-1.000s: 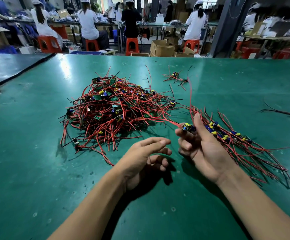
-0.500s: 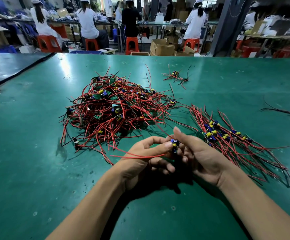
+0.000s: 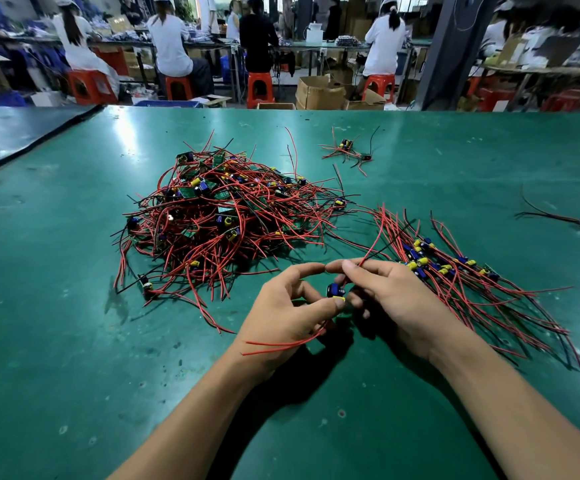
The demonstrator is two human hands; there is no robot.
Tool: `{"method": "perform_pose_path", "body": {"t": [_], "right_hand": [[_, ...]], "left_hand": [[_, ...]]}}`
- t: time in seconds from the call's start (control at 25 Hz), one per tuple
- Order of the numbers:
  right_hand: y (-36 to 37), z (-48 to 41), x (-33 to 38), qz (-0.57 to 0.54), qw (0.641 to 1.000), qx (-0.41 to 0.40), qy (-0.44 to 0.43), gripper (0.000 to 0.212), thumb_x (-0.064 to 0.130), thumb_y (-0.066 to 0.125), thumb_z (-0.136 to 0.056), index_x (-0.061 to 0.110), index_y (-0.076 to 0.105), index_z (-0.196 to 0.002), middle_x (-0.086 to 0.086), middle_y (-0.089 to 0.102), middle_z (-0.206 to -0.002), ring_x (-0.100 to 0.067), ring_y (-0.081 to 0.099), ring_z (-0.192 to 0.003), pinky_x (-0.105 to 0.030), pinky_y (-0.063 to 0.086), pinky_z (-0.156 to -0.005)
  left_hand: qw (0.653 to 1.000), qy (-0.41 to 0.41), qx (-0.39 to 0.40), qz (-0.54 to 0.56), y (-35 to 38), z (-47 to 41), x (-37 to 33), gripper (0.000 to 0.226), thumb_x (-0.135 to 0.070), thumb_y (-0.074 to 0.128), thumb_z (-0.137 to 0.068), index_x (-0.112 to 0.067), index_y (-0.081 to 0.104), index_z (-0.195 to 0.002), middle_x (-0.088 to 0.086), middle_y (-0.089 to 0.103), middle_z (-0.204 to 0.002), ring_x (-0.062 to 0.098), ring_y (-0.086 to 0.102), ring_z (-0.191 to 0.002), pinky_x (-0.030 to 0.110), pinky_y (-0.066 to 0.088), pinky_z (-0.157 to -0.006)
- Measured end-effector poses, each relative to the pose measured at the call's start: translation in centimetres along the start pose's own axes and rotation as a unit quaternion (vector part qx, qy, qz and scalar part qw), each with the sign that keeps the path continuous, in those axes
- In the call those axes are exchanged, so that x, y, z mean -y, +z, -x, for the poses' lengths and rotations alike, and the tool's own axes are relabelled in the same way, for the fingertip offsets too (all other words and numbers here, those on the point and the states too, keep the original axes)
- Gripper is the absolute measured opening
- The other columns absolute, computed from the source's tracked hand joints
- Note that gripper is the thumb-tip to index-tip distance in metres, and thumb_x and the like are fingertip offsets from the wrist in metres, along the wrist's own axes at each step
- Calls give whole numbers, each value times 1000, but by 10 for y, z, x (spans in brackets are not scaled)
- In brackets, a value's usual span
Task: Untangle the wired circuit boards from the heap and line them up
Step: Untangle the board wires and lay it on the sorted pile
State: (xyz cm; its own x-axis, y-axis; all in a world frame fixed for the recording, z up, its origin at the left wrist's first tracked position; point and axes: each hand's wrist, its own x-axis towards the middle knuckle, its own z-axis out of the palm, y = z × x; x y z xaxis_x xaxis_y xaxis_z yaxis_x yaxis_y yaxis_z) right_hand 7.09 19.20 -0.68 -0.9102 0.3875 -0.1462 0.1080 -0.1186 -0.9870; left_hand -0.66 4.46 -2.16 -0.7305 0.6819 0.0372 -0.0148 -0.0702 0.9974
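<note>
Red-wired circuit board (image 3: pixel 336 293), drawn clear of heap (image 3: pixel 226 216) moments earlier, now held between both hands near front edge of surface (image 3: pixel 74 341). Board pinched by left hand (image 3: pixel 288 315); wires (image 3: pixel 372 239) pinched by right hand (image 3: pixel 397 306). Likely next: laid onto row (image 3: pixel 454 271) toward right edge.

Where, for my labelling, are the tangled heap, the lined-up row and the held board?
tangled heap (image 3: pixel 222 216): head view, its middle.
lined-up row (image 3: pixel 449 268): head view, its boards.
held board (image 3: pixel 335 291): head view, blue capacitor.
</note>
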Motion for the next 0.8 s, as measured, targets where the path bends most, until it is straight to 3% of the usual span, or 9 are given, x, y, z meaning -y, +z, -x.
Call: {"method": "perform_pose_path", "body": {"t": [0.16, 0.32, 0.4, 0.48, 0.56, 0.6, 0.68, 0.8], "right_hand": [[-2, 1, 2, 10, 1000, 24, -15, 31, 39, 55, -99, 18, 77, -99, 5, 53, -59, -7, 40, -46, -20, 35, -44], [5, 3, 2, -45, 996, 77, -10, 38, 47, 55, -93, 19, 76, -109, 2, 67, -76, -8, 54, -56, -27, 49, -62], [7, 4, 1, -41, 996, 81, 1, 42, 52, 52, -94, 23, 75, -113, -5, 56, -66, -14, 51, -57, -28, 48, -62], [7, 4, 2, 15, 998, 53, -8, 45, 57, 46, -96, 28, 75, -114, -3, 41, -61, -12, 38, -55, -25, 36, -54], [6, 4, 3, 33, 998, 46, -18, 44, 55, 42, -99, 30, 75, -114, -12, 57, -65, -10, 46, -55, -25, 41, -57], [7, 4, 3, 15, 998, 54, -15, 42, 52, 43, -101, 28, 74, -115, -21, 68, -80, -13, 57, -60, -27, 49, -62], [9, 6, 2, -13, 997, 76, -7, 39, 48, 45, -101, 26, 74, -115, -19, 74, -98, -23, 70, -77, -35, 56, -71], [11, 6, 0, 6, 997, 74, -11, 40, 50, 51, -95, 23, 75, -112, -12, 75, -101, -25, 72, -86, -39, 58, -78]], "left_hand": [[999, -5, 42, 0, -1, 2, -2, 48, -2, 72, -79, -13, 61, -124, 4, 63, -67, 23, 60, -62, 29, 51, -61], [999, 12, 30, -16, 3, 4, -3, 28, -14, 71, -89, -12, 61, -115, 12, 73, -80, 21, 65, -68, 32, 55, -62], [1000, 6, 11, -21, 4, 2, -2, 21, -11, 67, -91, -11, 63, -112, 11, 73, -78, 23, 64, -67, 37, 56, -67], [1000, 4, -1, -25, 4, 1, -1, 13, -6, 63, -92, -9, 67, -104, 6, 70, -72, 22, 62, -63, 37, 55, -65], [999, 15, 2, -51, 4, 2, -1, 14, -4, 58, -91, -10, 70, -95, 7, 65, -68, 20, 57, -59, 27, 50, -57], [998, 19, 9, -65, 5, 4, -2, 18, -4, 57, -90, -12, 72, -93, 10, 64, -67, 19, 55, -58, 25, 47, -56], [996, 29, 21, -81, 6, 6, -2, 17, -6, 59, -91, -13, 74, -91, 12, 66, -69, 17, 56, -60, 25, 48, -58], [996, 35, 30, -71, 6, 7, -3, 13, -13, 63, -94, -10, 74, -88, 10, 70, -72, 15, 62, -63, 27, 50, -60]]}}
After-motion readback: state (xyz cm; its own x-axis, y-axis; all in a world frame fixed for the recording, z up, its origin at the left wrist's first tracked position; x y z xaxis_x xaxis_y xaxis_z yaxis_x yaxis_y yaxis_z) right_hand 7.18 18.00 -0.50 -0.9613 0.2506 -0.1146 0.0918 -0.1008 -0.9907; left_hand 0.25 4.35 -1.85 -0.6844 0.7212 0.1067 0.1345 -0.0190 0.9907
